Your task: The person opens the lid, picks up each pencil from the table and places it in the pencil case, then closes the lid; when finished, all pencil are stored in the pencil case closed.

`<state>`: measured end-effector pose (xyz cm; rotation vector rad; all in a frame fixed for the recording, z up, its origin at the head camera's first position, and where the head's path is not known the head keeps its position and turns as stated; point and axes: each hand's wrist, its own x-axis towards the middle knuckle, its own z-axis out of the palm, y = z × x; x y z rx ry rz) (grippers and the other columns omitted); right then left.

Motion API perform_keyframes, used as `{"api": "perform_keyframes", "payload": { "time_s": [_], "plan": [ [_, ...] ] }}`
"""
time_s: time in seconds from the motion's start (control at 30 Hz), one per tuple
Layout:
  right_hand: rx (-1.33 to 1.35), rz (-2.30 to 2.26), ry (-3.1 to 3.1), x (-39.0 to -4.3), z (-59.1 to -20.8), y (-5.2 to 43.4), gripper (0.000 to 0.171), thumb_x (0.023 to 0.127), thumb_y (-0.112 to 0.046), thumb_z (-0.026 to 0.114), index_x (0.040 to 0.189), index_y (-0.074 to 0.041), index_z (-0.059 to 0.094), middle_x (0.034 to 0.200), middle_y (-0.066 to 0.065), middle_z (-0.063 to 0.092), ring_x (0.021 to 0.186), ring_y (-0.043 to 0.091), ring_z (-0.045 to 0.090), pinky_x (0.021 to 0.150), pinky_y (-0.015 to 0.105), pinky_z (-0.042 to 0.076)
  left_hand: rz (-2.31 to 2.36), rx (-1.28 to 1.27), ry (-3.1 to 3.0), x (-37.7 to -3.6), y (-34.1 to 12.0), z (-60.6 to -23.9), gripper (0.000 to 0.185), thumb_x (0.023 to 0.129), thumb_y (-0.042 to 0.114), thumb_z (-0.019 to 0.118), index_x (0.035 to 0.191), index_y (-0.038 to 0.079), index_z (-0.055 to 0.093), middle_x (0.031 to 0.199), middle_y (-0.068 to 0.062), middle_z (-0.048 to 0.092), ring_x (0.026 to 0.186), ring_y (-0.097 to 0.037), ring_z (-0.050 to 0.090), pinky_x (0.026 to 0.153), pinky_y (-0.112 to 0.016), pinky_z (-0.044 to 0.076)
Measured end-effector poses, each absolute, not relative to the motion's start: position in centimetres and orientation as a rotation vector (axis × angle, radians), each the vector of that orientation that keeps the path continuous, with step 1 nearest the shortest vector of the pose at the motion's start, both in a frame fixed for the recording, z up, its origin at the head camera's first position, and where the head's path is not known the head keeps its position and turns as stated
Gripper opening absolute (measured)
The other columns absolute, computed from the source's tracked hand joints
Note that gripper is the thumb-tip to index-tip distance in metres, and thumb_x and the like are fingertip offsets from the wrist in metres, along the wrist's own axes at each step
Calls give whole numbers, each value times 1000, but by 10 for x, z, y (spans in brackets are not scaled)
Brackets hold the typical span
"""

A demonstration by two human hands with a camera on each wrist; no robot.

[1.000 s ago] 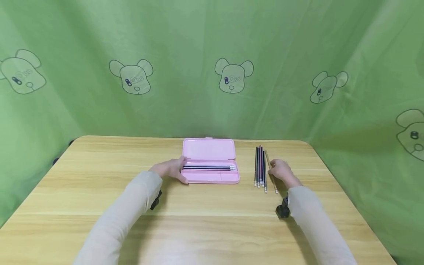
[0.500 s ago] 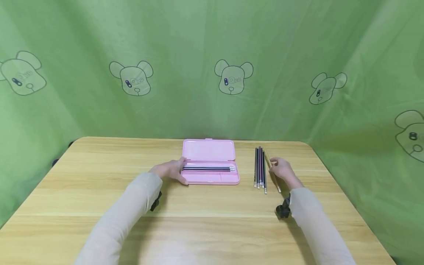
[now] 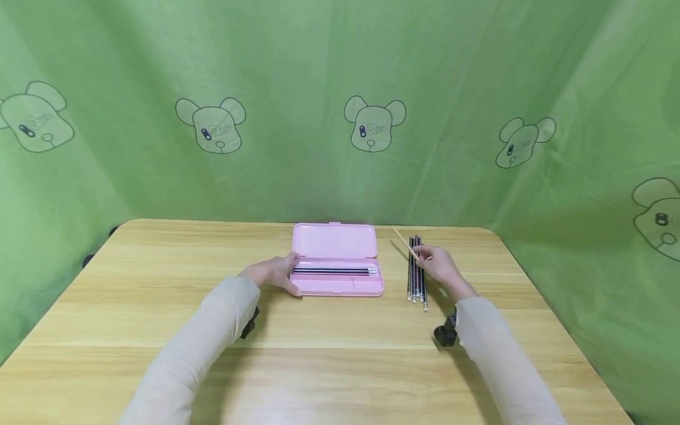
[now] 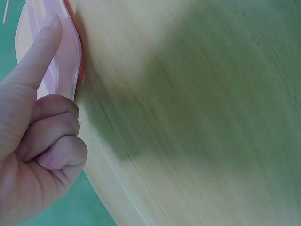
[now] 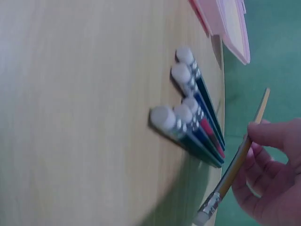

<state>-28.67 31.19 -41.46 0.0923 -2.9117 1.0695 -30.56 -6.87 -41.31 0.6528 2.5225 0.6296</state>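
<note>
My left hand (image 3: 273, 273) holds the left end of an open pink pencil case (image 3: 334, 241), its thumb (image 4: 44, 47) laid along the case in the left wrist view. Several dark striped pencils (image 3: 334, 271) lie in the case's rear compartment, white erasers to the right. My right hand (image 3: 438, 264) pinches a yellow pencil (image 3: 406, 242) between thumb and fingers, raised above the table and slanted up toward the back left. In the right wrist view, the yellow pencil's metal band and eraser (image 5: 209, 207) point down. Beneath it lies a row of dark pencils (image 5: 190, 141).
The wooden table (image 3: 329, 354) has the case at its back middle and loose pencils to the case's right. A green curtain (image 3: 297, 177) with bear-head outlines hangs behind and beside it. The case's front compartments (image 3: 324, 285) hold nothing visible.
My right hand has lifted the yellow pencil from the right side of the row and moved left over the dark pencils, tipping it toward the back left. The left hand has stayed put.
</note>
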Motion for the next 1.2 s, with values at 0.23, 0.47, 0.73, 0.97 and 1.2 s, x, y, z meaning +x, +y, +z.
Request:
{"api": "perform_keyframes", "payload": {
  "time_s": [0.23, 0.47, 0.73, 0.97, 1.2],
  "plan": [
    [239, 1042, -2912, -290, -419, 298, 34, 84, 4, 56, 118, 5, 56, 88, 18, 58, 78, 26, 53, 71, 35, 49, 628, 693, 2506, -309, -70, -415, 105, 66, 42, 79, 137, -6, 19, 140, -28, 31, 130, -37, 31, 110, -41, 24],
    [449, 873, -2902, -293, -422, 282, 28, 84, 5, 55, 111, 2, 63, 97, 20, 62, 90, 32, 55, 82, 48, 47, 645, 644, 2516, -303, -69, -413, 97, 69, 33, 79, 138, -4, 22, 139, -26, 35, 129, -36, 33, 110, -41, 24],
    [578, 844, -2915, -296, -421, 259, 27, 83, 5, 57, 107, -1, 66, 89, 14, 62, 84, 28, 56, 77, 44, 49, 631, 639, 2530, -301, -68, -411, 96, 69, 33, 78, 138, -3, 21, 140, -26, 34, 129, -35, 33, 110, -41, 24],
    [668, 859, -2934, -299, -421, 237, 23, 83, 2, 58, 104, -2, 67, 91, 11, 62, 82, 23, 57, 76, 38, 50, 621, 643, 2532, -303, -68, -411, 97, 70, 34, 78, 138, -3, 21, 140, -26, 33, 130, -35, 32, 110, -41, 24],
    [721, 823, -2926, -303, -423, 215, 22, 82, 4, 59, 102, -2, 67, 89, 7, 61, 85, 22, 58, 82, 37, 50, 625, 646, 2526, -304, -67, -412, 97, 69, 34, 78, 138, -4, 20, 141, -26, 32, 130, -35, 31, 110, -41, 23]
  ]
}}
